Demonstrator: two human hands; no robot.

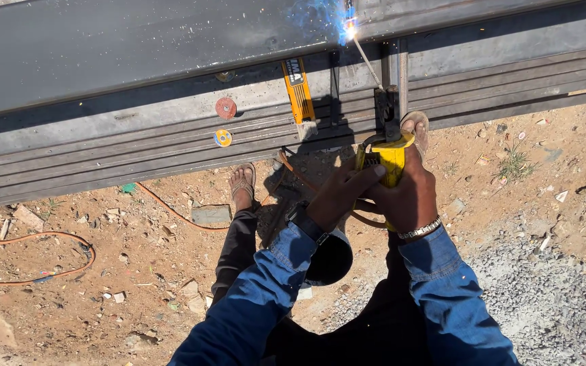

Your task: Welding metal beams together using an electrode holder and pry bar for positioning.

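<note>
Two arms in blue denim sleeves reach up from six o'clock, elbows bent, forearms converging toward the middle of the view. The right hand (412,196) is wrapped in a fist around the yellow welding holder (389,159), knuckles up, a metal bracelet (420,230) at its wrist. The left hand (339,193) comes in from seven o'clock with a dark watch (304,222) on the wrist; its fingers stretch across and press against the yellow grip, steadying it from the side.

Below the left forearm sits a black round helmet (330,261), held between the person's legs as far as can be told. At ten o'clock from the hands a sandalled foot (243,184) rests on the dirt, and another sandal (416,125) shows just past the holder at twelve o'clock. An orange cable (49,237) loops over the ground far out at nine o'clock.

From the holder's black clamp a thin welding rod (367,62) slants up toward eleven o'clock. Its tip meets the edge of a long grey steel beam (137,54), where a bright spark (349,28) burns with blue smoke. Nearer than that beam lie stacked steel bars (103,163). On them, at ten to eleven o'clock from the hands, rest a yellow level (298,91), a red grinding disc (225,108) and a smaller yellow disc (222,138).
</note>
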